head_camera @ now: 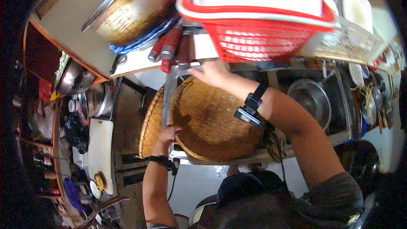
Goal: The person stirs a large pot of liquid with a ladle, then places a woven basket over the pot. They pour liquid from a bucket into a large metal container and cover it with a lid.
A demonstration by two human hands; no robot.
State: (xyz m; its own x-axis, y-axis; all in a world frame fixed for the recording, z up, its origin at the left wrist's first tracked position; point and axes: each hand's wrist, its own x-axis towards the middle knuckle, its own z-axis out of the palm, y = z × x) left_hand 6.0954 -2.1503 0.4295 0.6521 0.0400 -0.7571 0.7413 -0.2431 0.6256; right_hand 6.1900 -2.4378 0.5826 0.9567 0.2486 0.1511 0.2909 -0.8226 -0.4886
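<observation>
A round woven bamboo tray lies before me at the centre, and a second woven tray shows at its left. My right hand is at the far rim of the round tray, under the shelf edge, thumb spread to the left. Whether it grips anything is hidden. My left hand is at the near left, between the two trays, beside the lower end of a metal edge strip. Its fingers are bent over something that I cannot make out.
Above stand a red plastic basket, red-handled utensils and a large scorched metal pot. A metal basin sits in the sink at right. A white cutting board lies on the left counter.
</observation>
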